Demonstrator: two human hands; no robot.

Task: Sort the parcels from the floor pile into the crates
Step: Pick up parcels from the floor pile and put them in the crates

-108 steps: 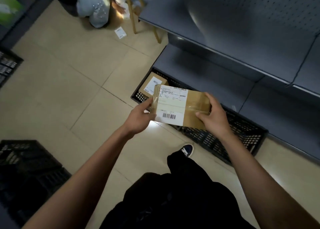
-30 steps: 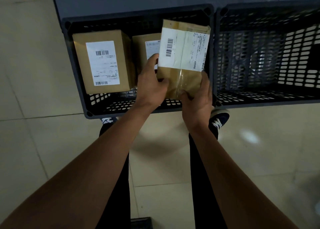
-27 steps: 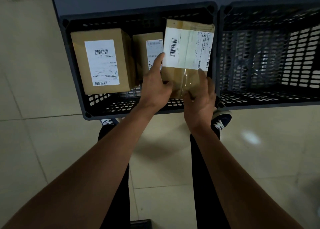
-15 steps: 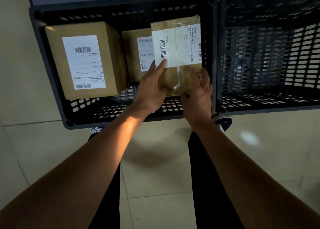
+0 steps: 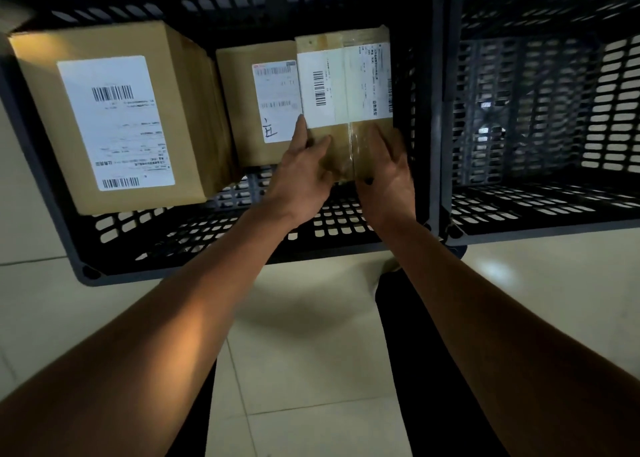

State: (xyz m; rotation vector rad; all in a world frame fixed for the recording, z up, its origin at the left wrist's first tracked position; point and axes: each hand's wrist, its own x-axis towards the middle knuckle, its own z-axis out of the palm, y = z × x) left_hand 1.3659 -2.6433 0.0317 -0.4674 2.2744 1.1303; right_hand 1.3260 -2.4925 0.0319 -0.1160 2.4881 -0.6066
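Note:
A flat brown parcel (image 5: 346, 86) with a white barcode label lies inside the left black crate (image 5: 214, 248), against its right wall. My left hand (image 5: 304, 176) grips the parcel's near left corner, thumb on top. My right hand (image 5: 388, 176) holds its near right edge, fingers spread on the taped surface. To its left in the same crate sit a small brown box (image 5: 256, 110) and a large brown box (image 5: 114, 117), each with a white label.
A second black crate (image 5: 540, 210) stands to the right, touching the first, with nothing visible inside. Both sit on a pale tiled floor (image 5: 304, 335). My dark trouser legs show below my arms.
I carried the parcel from chest height to the crates, bent closer, and lowered it into the left crate beside the small box. Both hands stay on its near end.

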